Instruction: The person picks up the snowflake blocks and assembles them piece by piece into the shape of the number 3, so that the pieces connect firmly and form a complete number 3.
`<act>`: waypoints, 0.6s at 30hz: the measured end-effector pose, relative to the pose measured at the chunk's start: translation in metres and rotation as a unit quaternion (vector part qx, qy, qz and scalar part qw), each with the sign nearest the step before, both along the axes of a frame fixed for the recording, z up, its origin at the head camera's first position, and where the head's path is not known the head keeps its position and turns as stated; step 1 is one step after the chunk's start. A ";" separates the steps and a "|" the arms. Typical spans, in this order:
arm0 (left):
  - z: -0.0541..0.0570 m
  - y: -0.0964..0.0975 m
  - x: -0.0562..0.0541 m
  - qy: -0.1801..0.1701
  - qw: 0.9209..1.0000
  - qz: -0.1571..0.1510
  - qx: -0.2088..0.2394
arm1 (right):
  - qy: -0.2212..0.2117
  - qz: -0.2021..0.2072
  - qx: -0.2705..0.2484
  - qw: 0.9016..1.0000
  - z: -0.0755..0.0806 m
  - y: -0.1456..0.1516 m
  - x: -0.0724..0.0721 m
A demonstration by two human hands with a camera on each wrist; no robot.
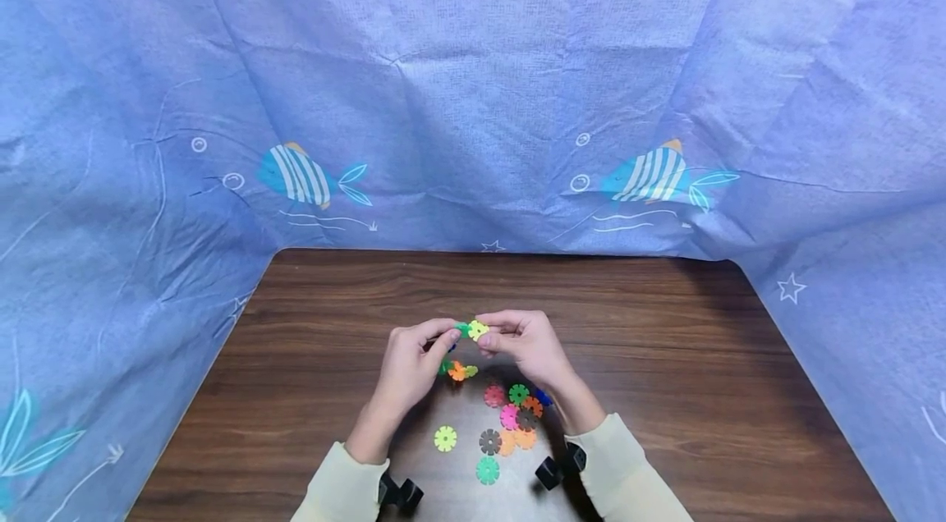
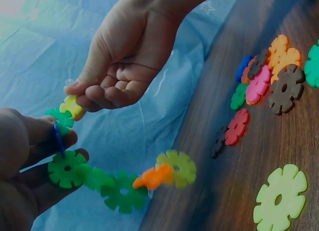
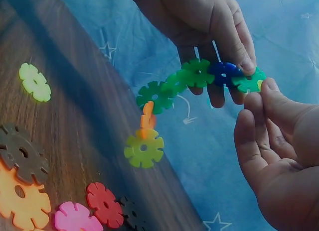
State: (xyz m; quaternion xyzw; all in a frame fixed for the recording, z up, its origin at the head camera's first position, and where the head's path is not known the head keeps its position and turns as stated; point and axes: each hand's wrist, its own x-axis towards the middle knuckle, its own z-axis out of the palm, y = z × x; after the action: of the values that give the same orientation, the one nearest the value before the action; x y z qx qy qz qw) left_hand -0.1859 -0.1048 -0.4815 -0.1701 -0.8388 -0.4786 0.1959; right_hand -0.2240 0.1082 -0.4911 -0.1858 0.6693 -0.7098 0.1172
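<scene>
Held up off the dark wood-grain table [image 1: 665,325] between both hands: a chain of flat, notched plastic snowflake discs [image 3: 164,94], slotted edge into edge. Running lengthwise from the fingertips down and back toward the body, sagging in a curve, far end hanging free just under the left hand. Going along it in the right wrist view: green, blue, green, green, green, then an orange disc turned on edge, then a yellow-green disc [image 3: 143,149] dangling lowest. Left hand [image 1: 410,362] curled round the upper end, thumb and fingers pinching the blue and green links. Right hand [image 1: 525,341] closed too, fingertips pinching a pale yellow disc [image 2: 71,106] pressed against the topmost green one. Glossy, smooth plastic throughout, each piece round with a small centre hole and eight rounded lobes. Lying loose below the right hand: a pile of more discs [image 1: 517,419] in red, pink, orange, brown, green and blue, overlapping. Below the left hand, one lime disc [image 1: 445,438] lying alone. Behind the hands, a blue woven cloth backdrop [image 1: 473,95] printed with striped fish. No readable writing anywhere.
</scene>
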 end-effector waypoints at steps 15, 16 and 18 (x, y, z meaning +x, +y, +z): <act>-0.007 0.006 -0.001 0.042 0.999 0.004 0.028 | -0.005 -0.005 -0.008 1.000 -0.002 -0.001 0.000; -0.008 0.006 -0.001 0.046 0.998 -0.002 0.039 | -0.009 -0.003 -0.011 1.000 -0.001 0.000 0.000; -0.009 0.007 -0.002 0.055 0.997 -0.011 0.053 | -0.016 0.001 -0.016 1.000 0.000 0.001 0.000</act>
State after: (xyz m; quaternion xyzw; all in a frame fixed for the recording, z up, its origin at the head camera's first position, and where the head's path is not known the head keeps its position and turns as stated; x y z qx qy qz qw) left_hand -0.1883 -0.0980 -0.4909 -0.1951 -0.7980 -0.5149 0.2450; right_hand -0.2242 0.1088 -0.4911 -0.1770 0.6559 -0.7230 0.1254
